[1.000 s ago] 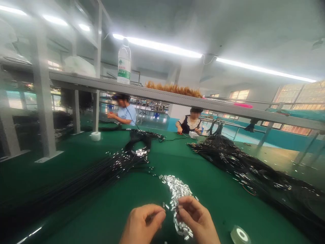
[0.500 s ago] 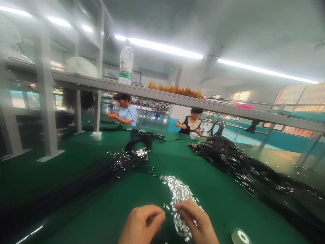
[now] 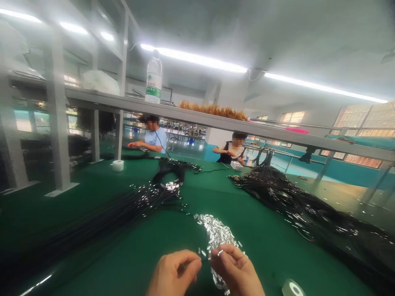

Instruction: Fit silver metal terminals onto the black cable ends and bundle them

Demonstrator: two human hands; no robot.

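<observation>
A loose pile of small silver metal sleeves (image 3: 217,230) lies on the green tabletop (image 3: 129,255) in front of me. Over its near end is my right hand (image 3: 239,271), pinching one shiny sleeve (image 3: 220,253) between thumb and fingertips. Just left of the pile, my left hand (image 3: 173,271) is closed in a pinch, thumb against forefinger. What it grips is too small or hidden to make out. The two sets of fingertips face each other, a short gap apart.
Black cables (image 3: 101,222) with silver ends stretch along the left; another cable heap (image 3: 296,201) lies right. A tape roll (image 3: 291,287) sits near front right, a white roll (image 3: 117,165) farther back. A shelf (image 3: 197,115) carrying a bottle (image 3: 153,78) crosses above. Two people sit beyond.
My right fingers have closed, and a silver sleeve now shows at their tips. My left hand has barely moved. Across the table, both people's hands have shifted.
</observation>
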